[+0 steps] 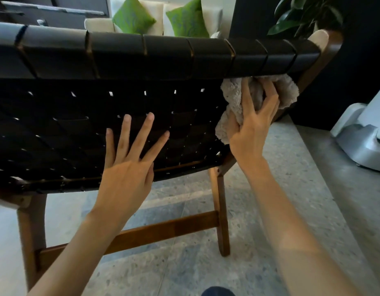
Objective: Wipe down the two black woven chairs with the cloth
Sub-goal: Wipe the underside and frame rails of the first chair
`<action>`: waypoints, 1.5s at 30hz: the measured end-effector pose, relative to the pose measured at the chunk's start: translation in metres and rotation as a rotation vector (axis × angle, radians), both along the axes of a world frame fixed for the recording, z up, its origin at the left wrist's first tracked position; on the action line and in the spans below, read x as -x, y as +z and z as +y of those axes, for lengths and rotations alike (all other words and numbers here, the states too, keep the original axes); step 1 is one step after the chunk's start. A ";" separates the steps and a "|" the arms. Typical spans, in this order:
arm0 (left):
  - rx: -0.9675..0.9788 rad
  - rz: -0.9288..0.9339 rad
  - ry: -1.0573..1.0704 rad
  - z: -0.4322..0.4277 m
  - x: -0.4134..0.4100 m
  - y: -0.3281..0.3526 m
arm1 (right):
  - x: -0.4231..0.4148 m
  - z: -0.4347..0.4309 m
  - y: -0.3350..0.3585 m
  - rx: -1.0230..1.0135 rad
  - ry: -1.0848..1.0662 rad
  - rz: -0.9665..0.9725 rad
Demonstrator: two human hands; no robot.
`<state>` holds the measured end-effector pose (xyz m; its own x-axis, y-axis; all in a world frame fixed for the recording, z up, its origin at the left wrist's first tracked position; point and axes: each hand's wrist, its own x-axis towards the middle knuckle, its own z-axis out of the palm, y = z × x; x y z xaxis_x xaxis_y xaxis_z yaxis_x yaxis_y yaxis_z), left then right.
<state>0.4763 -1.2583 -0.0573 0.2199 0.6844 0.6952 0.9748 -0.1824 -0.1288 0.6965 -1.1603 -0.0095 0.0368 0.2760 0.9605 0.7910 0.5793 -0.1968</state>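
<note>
Floor: speckled grey stone floor [270, 189] runs under everything I see; a dark rounded shape [217, 291] is cut off by the bottom edge and I cannot tell what it is.
Arms: two bare forearms reach up from the lower corners, both cut off by the frame's edge.
Left: the left hand [129, 167] lies flat on the rear face of the woven back, fingers straight and spread, gripping nothing; its thumb sits along the palm's edge and is mostly hidden from me.
Right: the right hand [251, 129] has its fingers curled round the cloth [289, 90] and presses it to the upper right corner of the weave, just under the top rail.
Cloth detail: beige, fluffy, bunched; its middle is covered by the fingers, with folds showing above and below the hand.
Seat: the black woven chair [142, 56] faces away from me and fills the left and centre; its left side runs out of frame, its seat is hidden behind the back, and the lower weave is so dark that I pick out straps only by small gaps of light.
Wood: a brown crossbar [163, 229] joins the legs below; the left leg is blurred.
Right edge: a white and grey appliance [359, 142], cut off, which I cannot identify.
Beyond: a pale sofa [97, 25] with two green cushions [132, 17], its lower part hidden by the top rail; a leafy plant [302, 13] stands against a dark wall.
</note>
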 end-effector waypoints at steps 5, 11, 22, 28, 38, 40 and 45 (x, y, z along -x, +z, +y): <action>-0.002 0.006 -0.004 0.011 -0.003 0.002 | 0.002 0.011 -0.008 -0.005 -0.030 0.016; 0.029 0.052 0.026 0.014 0.002 -0.005 | 0.006 0.020 -0.023 -0.029 -0.075 0.028; 0.050 0.104 0.001 0.012 0.015 -0.010 | 0.028 0.049 -0.160 0.589 0.100 0.087; 0.081 0.124 0.014 0.010 0.015 -0.007 | 0.029 0.050 -0.174 0.717 0.108 0.056; -0.093 0.055 -0.001 0.006 0.007 0.007 | 0.025 -0.014 -0.035 0.065 0.136 0.101; -0.095 0.035 0.010 0.004 0.007 0.010 | 0.032 -0.012 -0.009 0.062 0.110 0.110; -0.087 0.015 0.038 0.002 0.011 0.016 | 0.042 -0.005 -0.009 0.052 0.093 0.128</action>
